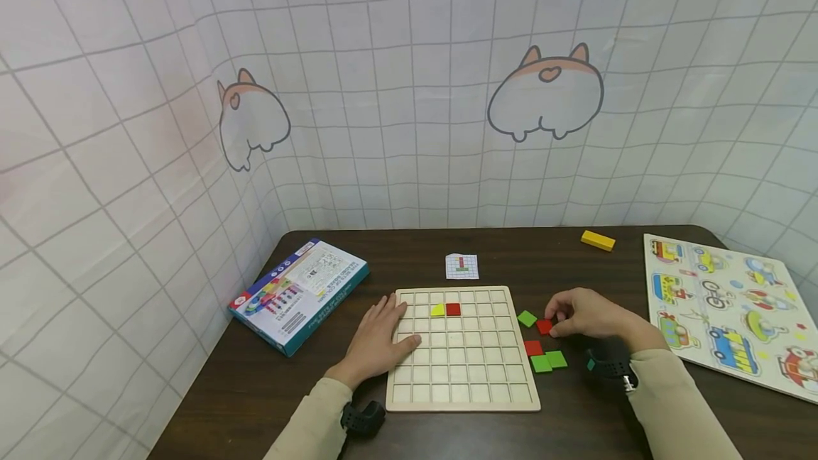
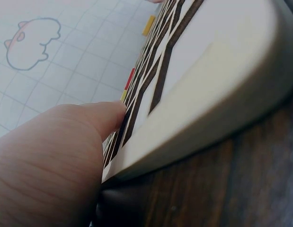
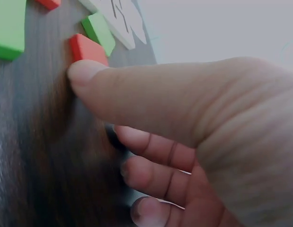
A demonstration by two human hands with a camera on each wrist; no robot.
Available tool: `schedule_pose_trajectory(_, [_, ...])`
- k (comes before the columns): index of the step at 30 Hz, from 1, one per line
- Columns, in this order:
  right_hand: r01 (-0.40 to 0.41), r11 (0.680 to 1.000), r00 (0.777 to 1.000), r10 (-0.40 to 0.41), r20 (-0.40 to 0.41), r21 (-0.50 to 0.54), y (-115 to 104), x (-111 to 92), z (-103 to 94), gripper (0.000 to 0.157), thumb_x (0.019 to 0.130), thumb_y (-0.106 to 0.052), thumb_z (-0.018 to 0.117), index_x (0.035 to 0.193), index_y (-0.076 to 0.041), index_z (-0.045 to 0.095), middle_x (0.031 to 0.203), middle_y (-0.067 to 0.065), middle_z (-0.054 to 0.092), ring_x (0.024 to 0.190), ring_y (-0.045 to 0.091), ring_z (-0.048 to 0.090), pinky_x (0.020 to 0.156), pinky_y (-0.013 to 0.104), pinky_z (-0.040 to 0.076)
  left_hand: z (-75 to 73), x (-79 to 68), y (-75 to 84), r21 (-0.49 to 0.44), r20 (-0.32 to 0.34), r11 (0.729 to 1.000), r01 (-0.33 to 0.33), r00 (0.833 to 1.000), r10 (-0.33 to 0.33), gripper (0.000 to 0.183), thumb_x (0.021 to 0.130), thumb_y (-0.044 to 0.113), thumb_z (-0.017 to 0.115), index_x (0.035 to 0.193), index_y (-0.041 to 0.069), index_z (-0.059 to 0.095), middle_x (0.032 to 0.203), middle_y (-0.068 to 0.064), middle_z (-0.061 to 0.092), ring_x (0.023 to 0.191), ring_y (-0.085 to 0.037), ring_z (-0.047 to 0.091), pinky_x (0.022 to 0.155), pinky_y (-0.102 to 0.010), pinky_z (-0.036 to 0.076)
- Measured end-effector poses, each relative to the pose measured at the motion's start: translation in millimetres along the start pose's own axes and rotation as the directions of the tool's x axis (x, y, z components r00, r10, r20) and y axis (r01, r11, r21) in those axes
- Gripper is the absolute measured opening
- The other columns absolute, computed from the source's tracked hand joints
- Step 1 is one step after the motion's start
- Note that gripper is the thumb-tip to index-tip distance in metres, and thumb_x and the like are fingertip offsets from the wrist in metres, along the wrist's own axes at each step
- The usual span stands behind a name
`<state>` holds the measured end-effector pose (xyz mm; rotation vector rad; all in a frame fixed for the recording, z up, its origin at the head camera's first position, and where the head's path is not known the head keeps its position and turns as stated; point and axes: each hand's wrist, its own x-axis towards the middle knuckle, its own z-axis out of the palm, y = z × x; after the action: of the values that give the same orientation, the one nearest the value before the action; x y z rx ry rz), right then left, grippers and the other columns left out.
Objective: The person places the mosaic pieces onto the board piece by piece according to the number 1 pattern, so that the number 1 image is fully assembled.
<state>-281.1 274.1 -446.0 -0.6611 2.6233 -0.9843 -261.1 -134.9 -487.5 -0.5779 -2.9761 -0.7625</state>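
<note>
A pale wooden grid board (image 1: 460, 375) lies on the table. In its upper rows sit a yellow piece (image 1: 437, 310) and, beside it, a red square tile (image 1: 453, 309). My left hand (image 1: 378, 339) rests on the board's left edge with fingers extended; the left wrist view shows the thumb (image 2: 110, 118) against the frame. Right of the board, my right hand (image 1: 584, 314) pinches a loose red tile (image 1: 544, 326). In the right wrist view the thumb (image 3: 89, 78) is on that tile (image 3: 89, 49); the index fingertip is hidden there. A green tile (image 1: 527, 318) lies close by.
Another red tile (image 1: 533, 348) and two green tiles (image 1: 541, 363) lie by the board's right edge. Behind the board is a small pattern card (image 1: 461, 266). A boxed set (image 1: 297, 293) is at left, a yellow block (image 1: 598, 240) at back right, a picture board (image 1: 728, 311) at right.
</note>
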Motion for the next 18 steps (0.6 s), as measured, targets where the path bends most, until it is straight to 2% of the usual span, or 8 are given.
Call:
schedule_pose_trajectory(7, [-0.055,0.998,0.995,0.052,-0.081,-0.041,4.1,1.5,1.8,0.022,0.082,-0.019,0.079,0.096,-0.008,0.066,0.074,-0.001,0.053,0.066,0.015,0.048,0.057,0.026,0.038,0.1,-0.4,-0.3,-0.001,0.001,1.0,0.002,1.0,-0.002,0.074,0.093,0.051,0.056,0.149,0.006,0.04,0.159,-0.018,0.023,0.148,-0.034,0.016,0.119,-0.051,0.013])
schedule_pose_trajectory(18, [-0.09,0.992,0.981,0.074,-0.179,-0.087,10.3,3.2,2.7,0.021,0.086,-0.015,0.075,0.105,-0.009,0.069,0.076,-0.001,0.052,0.068,0.016,0.048,0.058,0.027,0.038,0.7,-0.1,-0.5,0.0,0.001,1.0,0.003,1.0,-0.003,0.074,0.093,0.051,0.056,0.149,0.006,0.039,0.159,-0.018,0.023,0.148,-0.033,0.016,0.119,-0.051,0.013])
